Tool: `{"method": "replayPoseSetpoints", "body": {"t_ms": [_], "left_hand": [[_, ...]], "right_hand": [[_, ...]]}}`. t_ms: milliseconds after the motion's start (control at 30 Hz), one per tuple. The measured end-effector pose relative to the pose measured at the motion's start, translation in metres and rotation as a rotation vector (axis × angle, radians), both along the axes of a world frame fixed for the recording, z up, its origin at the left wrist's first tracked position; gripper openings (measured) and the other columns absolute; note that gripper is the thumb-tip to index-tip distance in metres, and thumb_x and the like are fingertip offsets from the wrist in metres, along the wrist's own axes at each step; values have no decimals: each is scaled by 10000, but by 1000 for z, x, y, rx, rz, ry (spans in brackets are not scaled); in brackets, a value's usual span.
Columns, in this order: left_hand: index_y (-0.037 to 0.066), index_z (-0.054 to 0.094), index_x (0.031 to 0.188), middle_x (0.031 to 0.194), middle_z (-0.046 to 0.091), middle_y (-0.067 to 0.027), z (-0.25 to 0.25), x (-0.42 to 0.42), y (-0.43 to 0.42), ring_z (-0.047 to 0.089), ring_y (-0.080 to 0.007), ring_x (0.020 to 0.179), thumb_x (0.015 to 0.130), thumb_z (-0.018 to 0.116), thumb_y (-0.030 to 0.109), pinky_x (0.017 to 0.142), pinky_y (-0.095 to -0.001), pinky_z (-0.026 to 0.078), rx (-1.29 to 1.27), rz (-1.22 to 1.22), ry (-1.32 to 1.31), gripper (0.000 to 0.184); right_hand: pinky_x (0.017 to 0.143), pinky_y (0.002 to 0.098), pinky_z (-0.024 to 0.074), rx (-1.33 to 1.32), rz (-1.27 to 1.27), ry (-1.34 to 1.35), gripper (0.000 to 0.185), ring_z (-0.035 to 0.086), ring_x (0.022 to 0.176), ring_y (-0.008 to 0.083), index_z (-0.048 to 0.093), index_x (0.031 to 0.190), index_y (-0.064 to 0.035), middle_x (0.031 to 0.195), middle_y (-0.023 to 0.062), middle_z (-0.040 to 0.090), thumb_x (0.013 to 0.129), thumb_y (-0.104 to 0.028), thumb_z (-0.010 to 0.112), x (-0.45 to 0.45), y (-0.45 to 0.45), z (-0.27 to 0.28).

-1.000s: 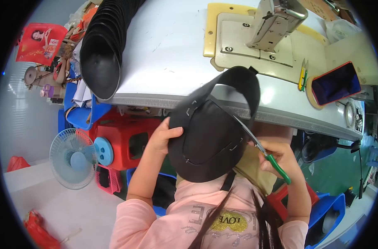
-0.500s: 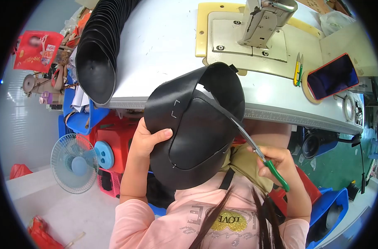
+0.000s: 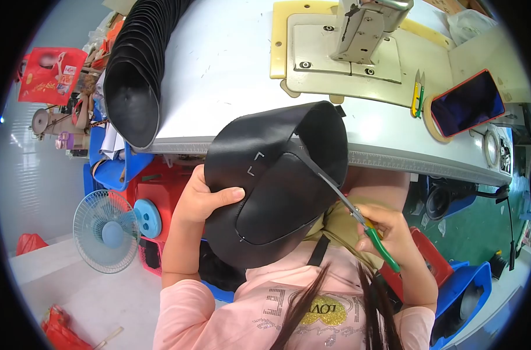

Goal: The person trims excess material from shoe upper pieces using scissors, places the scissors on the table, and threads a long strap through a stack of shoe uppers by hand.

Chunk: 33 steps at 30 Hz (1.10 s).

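A black leather boot upper (image 3: 277,192) with a curved seam and small silvery corner marks is held up over my lap. My left hand (image 3: 207,195) grips its left side, thumb on the front and fingers hidden behind. In my right hand (image 3: 388,230) are scissors (image 3: 352,209) with a green and a yellow handle, fingers wrapped round them. Their blades point up and left to the upper's right opening, where a thin edge or strip runs along the seam; whether they cut into it I cannot tell.
A long nested stack of black uppers (image 3: 134,87) lies on the white table (image 3: 219,76). Farther right are a sewing machine (image 3: 359,46), yellow-green snips (image 3: 418,96) and a phone (image 3: 467,105). A fan (image 3: 111,233) stands lower left; a blue bin (image 3: 467,297) sits lower right.
The upper has tipped, its top edge coming lower and its marked front shifting slightly right. The scissors stay by its right opening, with my right hand moved only slightly.
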<state>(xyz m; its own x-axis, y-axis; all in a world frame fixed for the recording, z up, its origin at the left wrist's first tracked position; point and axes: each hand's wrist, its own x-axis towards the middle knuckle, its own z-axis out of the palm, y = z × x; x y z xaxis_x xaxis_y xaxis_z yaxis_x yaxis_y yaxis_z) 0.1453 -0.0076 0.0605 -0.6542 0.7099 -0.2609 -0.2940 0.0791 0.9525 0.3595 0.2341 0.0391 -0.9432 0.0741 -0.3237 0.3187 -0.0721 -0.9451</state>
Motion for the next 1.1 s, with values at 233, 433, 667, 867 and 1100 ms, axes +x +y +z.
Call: {"method": "replayPoseSetpoints", "body": {"t_ms": [233,433,667,867,1100], "left_hand": [[-10,632,951,918,637,-50,2,0,6,566,-112,826,707,690,20,770,-255,442,-15,-67,23,253],[-13,630,955,918,638,-48,-1,-4,4,567,-110,820,710,686,18,767,-257,447,-46,-96,23,253],[-26,534,1115,1043,599,-85,-14,-11,-4,569,-142,906,661,736,89,809,-278,445,59,-148,-175,510],[-43,400,1246,1160,533,-124,-17,-45,1,526,-197,1052,675,712,122,897,-316,409,145,-335,-689,672],[-16,510,1145,1029,579,-65,18,-33,30,526,-133,930,723,680,61,838,-274,415,-197,-369,-122,461]], "right_hand": [[692,219,382,-185,1,-37,600,453,760,105,527,1158,10,892,37,519,651,-185,780,-1,-5,-4],[687,196,372,-267,-62,-116,570,443,773,80,527,1153,27,921,25,515,667,-144,770,5,-8,0],[619,218,403,-36,-39,-203,520,449,673,77,575,1087,9,792,12,562,640,-151,787,8,-3,5],[599,237,408,86,35,-34,483,458,640,114,595,1053,-2,737,61,561,637,-159,783,8,-7,4],[633,253,419,109,24,-95,508,484,661,144,600,1049,-13,758,82,572,627,-223,788,16,-1,3]]}}
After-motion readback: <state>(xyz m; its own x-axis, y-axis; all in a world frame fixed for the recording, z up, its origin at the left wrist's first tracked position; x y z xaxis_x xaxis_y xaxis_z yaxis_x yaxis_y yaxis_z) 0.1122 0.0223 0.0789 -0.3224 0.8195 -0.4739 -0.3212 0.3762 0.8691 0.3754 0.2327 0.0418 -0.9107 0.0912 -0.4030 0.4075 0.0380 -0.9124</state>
